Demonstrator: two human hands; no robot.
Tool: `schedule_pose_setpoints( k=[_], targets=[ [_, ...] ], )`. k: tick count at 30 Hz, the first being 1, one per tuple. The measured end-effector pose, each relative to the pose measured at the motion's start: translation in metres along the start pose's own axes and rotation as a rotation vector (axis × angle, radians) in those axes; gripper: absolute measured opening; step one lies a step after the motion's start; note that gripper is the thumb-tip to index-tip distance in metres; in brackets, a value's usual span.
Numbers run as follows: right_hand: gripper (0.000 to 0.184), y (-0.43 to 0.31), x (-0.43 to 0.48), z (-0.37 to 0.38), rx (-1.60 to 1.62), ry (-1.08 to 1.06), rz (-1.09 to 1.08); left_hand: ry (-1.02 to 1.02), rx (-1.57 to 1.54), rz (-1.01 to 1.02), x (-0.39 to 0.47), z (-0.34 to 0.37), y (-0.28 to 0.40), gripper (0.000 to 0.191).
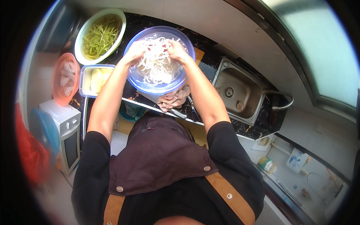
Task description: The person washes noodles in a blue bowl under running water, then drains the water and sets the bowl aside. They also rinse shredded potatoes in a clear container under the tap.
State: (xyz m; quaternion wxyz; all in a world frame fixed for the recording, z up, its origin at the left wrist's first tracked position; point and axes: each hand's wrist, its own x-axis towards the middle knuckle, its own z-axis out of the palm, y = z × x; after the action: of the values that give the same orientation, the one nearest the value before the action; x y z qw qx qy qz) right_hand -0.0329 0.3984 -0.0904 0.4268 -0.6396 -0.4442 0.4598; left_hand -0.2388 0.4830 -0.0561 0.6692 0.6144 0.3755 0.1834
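A blue-rimmed translucent bowl (pixel 157 90) stands on the dark counter before me, with pale white strips (pixel 159 66) piled inside, some bright with glare. My left hand (pixel 136 52) is in the bowl at the left of the pile, fingers curled into the strips. Opposite it, my right hand (pixel 176 51) grips strips at the right side of the pile. The strips hang and tangle between both hands; small red bits show near the fingertips. A crumpled cloth (pixel 174 98) lies against the bowl's near side, beside a knife handle (pixel 177 113) and dark-handled scissors (pixel 194 112).
To the left are a basin of green strips (pixel 101 40), a rectangular container of yellow food (pixel 99 78) and an orange bowl (pixel 57 95) with pale pieces. A steel sink (pixel 242 87) with a faucet (pixel 289 98) is at the right. The counter's front edge (pixel 140 104) runs close to my apron.
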Motion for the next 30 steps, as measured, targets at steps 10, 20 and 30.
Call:
schedule_pose_setpoints(
  k=[10, 20, 30],
  targets=[
    [0.052, -0.063, -0.045, -0.018, -0.853, 0.008, -0.047, 0.137, 0.313, -0.102, 0.003, 0.005, 0.050, 0.022],
    [0.071, 0.001, -0.099, 0.057, -0.676, 0.014, -0.028, 0.224, 0.575, 0.063, 0.003, -0.003, 0.057, 0.020],
    [0.052, -0.010, -0.100, 0.094, -0.430, 0.187, 0.024, 0.248, 0.752, 0.159, -0.002, -0.006, 0.035, 0.053]
  ],
)
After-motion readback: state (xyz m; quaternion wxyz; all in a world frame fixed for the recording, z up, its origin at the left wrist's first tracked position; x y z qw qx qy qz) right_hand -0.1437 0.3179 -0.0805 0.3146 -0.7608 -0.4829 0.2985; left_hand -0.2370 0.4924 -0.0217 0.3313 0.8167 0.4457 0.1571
